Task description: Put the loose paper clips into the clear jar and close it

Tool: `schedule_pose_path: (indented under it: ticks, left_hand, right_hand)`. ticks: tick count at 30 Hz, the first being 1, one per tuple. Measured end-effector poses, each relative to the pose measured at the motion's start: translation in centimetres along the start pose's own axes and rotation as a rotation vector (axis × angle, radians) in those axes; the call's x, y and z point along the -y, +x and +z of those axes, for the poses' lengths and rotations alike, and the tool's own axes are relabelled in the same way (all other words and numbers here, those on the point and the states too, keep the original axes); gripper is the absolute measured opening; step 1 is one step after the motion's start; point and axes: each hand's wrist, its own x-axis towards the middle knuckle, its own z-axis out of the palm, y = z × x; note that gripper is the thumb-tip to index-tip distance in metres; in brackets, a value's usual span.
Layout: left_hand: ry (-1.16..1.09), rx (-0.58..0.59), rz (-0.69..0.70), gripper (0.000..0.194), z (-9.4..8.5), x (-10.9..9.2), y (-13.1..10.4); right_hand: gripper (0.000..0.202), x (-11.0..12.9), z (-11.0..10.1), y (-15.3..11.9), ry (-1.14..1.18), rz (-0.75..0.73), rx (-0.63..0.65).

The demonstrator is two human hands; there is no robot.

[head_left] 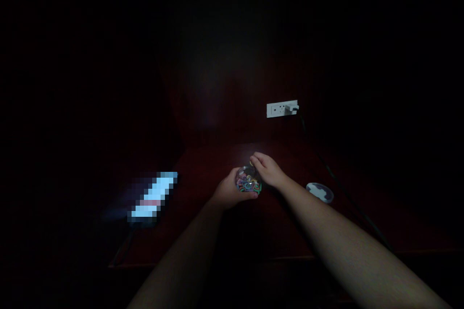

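A small clear jar [248, 184] with several colourful ring-like pieces inside is near the middle of the view, over a dark red table [206, 164]. My left hand [230, 190] is wrapped round its left side and bottom, with the thumb along the near side. At the jar's upper right, my right hand [267, 169] is closed, its fingers pinched on something small and yellowish at the rim. What that piece is cannot be made out. A round lid-like disc [319, 192], white and dark, lies on the table to the right, beyond my right forearm.
A lit, pixelated screen [154, 198] stands at the left with a cable below it. On the back wall is a white socket [282, 108] with a plug in it. Its dark cable [329, 170] runs down to the right. The surroundings are very dark.
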Motion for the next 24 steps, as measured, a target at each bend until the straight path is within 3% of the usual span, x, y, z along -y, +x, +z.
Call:
schedule_pose_path:
  ticks: [10,18,24]
  left_hand:
    - [0.024,-0.009,0.044,0.085,0.1,-0.1,0.1]
    - [0.038,-0.011,0.063,0.084,0.1,0.1,0.1]
    - [-0.001,-0.018,0.065,0.086,0.1,0.2,0.3]
  right_hand:
    - [0.036,0.2,-0.1,0.0,-0.033,0.027,0.041]
    - [0.036,0.5,-0.3,-0.3,0.011,0.026,-0.020]
    - [0.031,-0.6,-0.1,0.1,0.137,0.077,-0.078]
